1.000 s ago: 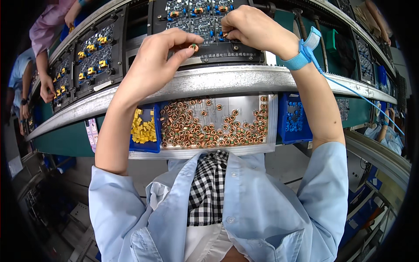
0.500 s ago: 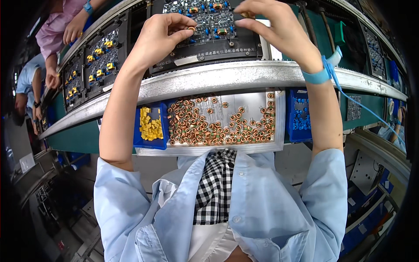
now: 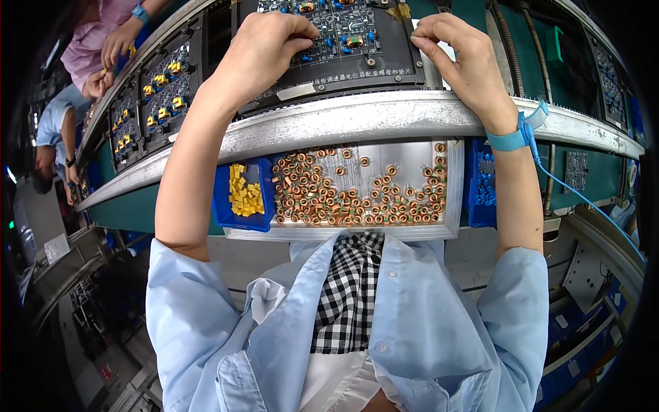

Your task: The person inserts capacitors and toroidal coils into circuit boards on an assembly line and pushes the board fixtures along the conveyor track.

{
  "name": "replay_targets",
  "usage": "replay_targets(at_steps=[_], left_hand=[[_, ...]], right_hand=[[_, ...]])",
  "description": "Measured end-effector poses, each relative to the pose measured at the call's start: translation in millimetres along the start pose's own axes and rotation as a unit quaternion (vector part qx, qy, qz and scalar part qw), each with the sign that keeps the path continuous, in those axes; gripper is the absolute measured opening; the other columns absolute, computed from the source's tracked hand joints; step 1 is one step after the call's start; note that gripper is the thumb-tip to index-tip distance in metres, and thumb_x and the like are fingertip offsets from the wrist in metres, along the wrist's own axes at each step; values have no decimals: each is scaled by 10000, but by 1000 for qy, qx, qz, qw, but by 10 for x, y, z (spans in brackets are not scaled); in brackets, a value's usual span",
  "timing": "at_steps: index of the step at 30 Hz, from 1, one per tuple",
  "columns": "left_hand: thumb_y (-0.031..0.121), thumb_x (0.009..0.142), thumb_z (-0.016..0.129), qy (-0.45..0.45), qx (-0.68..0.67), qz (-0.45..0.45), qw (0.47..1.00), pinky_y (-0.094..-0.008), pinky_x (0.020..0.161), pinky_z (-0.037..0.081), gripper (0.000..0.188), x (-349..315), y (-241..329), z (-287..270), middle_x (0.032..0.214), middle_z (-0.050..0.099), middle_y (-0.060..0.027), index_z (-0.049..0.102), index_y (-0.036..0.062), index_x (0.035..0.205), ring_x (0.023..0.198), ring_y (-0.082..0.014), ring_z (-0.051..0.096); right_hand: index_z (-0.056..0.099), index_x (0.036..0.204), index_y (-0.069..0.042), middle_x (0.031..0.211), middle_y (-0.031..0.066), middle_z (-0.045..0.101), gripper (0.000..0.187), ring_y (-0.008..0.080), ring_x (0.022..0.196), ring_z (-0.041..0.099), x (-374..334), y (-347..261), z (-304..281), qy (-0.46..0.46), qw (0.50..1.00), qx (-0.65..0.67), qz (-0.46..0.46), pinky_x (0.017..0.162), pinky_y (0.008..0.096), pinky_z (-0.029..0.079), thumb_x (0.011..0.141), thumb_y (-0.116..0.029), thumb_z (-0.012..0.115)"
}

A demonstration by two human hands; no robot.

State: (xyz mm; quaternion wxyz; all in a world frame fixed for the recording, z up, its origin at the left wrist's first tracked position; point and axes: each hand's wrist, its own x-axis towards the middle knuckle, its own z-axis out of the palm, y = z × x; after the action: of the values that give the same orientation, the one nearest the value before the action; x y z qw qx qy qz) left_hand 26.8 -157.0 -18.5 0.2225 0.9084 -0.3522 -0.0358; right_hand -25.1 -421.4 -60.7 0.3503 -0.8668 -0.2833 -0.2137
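Observation:
My left hand [image 3: 271,51] is over the lower left of a populated circuit board [image 3: 336,41]. Its thumb and forefinger pinch together at the board's surface, hiding whatever lies between them. Ring-shaped copper coils [image 3: 354,41] and small blue parts stand on the board, which lies in a black carrier [image 3: 343,81]. At the carrier's right edge is my right hand [image 3: 467,58], wearing a blue wrist strap [image 3: 506,141] with a cord. Its thumb and forefinger are brought close together; I cannot make out anything between them.
Below the metal rail [image 3: 343,118], a tray [image 3: 449,199] holds many loose copper coils [image 3: 329,192]. Blue bins [image 3: 223,214] with yellow parts [image 3: 245,193] and blue parts [image 3: 485,185] flank it. More carriers and co-workers' hands [image 3: 120,44] are at the far left.
My right hand has moved right, from beside the board to the carrier's edge. The copper coil seen in my left fingers is now hidden as they press at the board. The view has shifted slightly.

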Motion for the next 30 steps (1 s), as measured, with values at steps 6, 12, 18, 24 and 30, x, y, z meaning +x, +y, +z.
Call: replay_targets(at_steps=[6,12,18,24,30], left_hand=[[15,789,641,4,81,56,995,-303,638,509,151,-14,80,-27,868,692,-82,686,4,933,702,-207,637],[10,787,637,9,78,127,989,-320,676,510,160,-14,-11,-42,869,686,-77,670,10,943,762,-220,635],[3,780,637,9,91,152,984,-325,692,503,171,-15,-5,-37,857,683,-74,662,13,950,778,-222,628],[-5,789,635,0,131,116,985,-303,641,490,157,-19,41,-8,854,681,-72,670,8,941,724,-201,618],[-7,800,637,28,35,26,999,-279,579,470,137,-70,-73,93,837,679,-71,682,2,929,649,-175,599]], right_hand=[[614,811,36,825,110,600,79,225,648,563,130,-187,-54,-15,998,2,59,580,293,464,744,28,656],[607,806,40,817,111,594,75,218,621,554,113,-162,-43,5,1000,-1,21,551,286,457,743,47,647],[603,797,38,807,110,589,66,218,617,549,119,-182,-56,-5,999,-5,32,552,289,454,747,41,646],[601,793,37,804,108,587,62,217,611,543,123,-197,-70,-13,999,-11,41,549,291,453,748,42,644],[603,794,35,799,105,586,63,216,609,541,114,-195,-74,-15,999,-12,46,551,291,453,747,43,644]])
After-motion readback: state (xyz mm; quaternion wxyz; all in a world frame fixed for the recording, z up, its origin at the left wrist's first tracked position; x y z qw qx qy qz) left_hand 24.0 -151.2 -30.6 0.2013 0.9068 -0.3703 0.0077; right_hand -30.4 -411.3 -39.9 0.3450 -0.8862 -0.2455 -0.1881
